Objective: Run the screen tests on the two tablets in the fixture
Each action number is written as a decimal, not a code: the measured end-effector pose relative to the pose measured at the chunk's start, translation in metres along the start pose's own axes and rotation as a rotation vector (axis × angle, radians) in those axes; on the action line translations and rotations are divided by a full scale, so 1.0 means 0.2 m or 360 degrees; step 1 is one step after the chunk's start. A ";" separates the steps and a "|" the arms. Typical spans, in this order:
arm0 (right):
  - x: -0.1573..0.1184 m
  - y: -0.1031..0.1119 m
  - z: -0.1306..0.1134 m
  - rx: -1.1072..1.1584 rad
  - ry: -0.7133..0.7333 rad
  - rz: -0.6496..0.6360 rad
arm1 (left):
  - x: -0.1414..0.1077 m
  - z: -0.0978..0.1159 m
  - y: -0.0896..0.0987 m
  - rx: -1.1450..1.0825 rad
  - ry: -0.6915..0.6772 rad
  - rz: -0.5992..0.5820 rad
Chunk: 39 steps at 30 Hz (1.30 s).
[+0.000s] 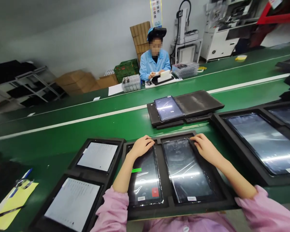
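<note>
Both bare hands at the far end of a black, foam-like two-recess tray (166, 180) on the green bench (125, 124). Left hand (142, 146) lies over the top of a black rectangular tablet with a green bar and red square on its screen (145, 180), fingers loosely bent by its far right corner; can't tell if it grips the edge. Right hand (203, 146) has fingertips at the far right corner of a plain dark-screened black tablet (186, 167); pinching or just resting, can't tell. Done, as far as visible: both tablets lie flat in their recesses, neither lifted. Left tablet shows coloured marks, right one none, so the pair look to be at different stages, my judgement; what's left can't be read from this. At left, two black-framed tablets with pale lit screens (72, 203) sit in another black tray (120, 153), untouched.
</note>
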State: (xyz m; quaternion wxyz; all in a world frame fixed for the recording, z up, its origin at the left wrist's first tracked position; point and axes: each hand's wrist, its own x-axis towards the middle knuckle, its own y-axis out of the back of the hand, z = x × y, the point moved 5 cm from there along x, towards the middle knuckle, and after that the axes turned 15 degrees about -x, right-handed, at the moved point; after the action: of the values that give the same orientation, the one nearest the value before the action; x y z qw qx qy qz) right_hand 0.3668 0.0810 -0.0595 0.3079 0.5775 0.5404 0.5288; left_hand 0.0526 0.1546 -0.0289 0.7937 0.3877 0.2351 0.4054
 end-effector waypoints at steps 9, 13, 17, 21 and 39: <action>-0.40 0.19 -0.20 -0.0197 0.0318 0.0428 | -0.05 -0.01 -0.03 -0.0034 -0.0075 -0.0277; -0.40 0.13 -0.25 0.0008 0.0333 0.0521 | -0.10 -0.03 -0.04 -0.0097 -0.0071 -0.0336; -0.42 0.10 -0.22 0.0130 0.0319 0.0467 | -0.15 -0.04 -0.03 -0.0178 -0.0073 -0.0333; -0.46 0.11 -0.18 0.0181 0.0293 0.0423 | -0.17 -0.06 -0.02 -0.0203 -0.0071 -0.0428; -0.42 0.09 -0.21 -0.0011 0.0278 0.0369 | -0.17 -0.08 -0.07 -0.0143 -0.0089 -0.0488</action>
State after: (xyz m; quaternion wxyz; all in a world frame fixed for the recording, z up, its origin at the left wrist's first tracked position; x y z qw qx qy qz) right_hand 0.3449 -0.0121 -0.0552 0.1986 0.5868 0.4930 0.6109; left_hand 0.0296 0.1284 -0.0474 0.8691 0.3225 0.2510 0.2786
